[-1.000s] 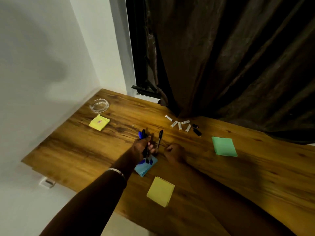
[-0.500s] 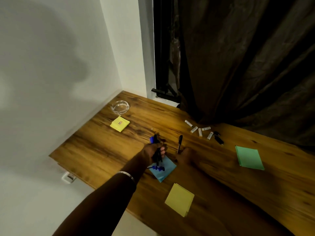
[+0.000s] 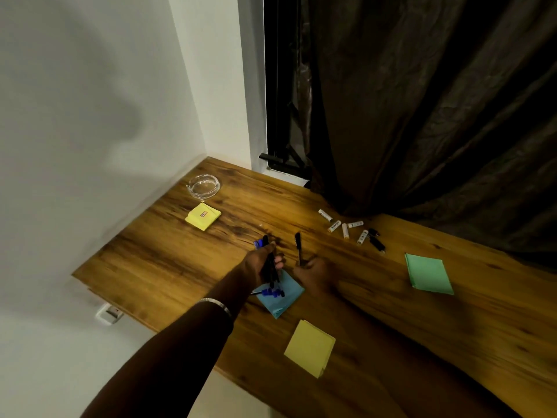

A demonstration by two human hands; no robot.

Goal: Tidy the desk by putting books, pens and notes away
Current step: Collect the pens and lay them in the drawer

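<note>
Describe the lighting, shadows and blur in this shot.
Head view: dim, warm light; a big soft shadow on the wall; the curtain nearly black; both hands, left and right, dark and slightly blurred; wide-angle bending at the desk edge.

Bare wood lies between ashtray (image 3: 203, 185) and batteries (image 3: 346, 227); curtain (image 3: 422, 116) (hanging low) crowds the back edge.

A home room — wooden desk (image 3: 391, 312) beside a dark curtain (image 3: 422, 101), glass ashtray (image 3: 203, 185).
</note>
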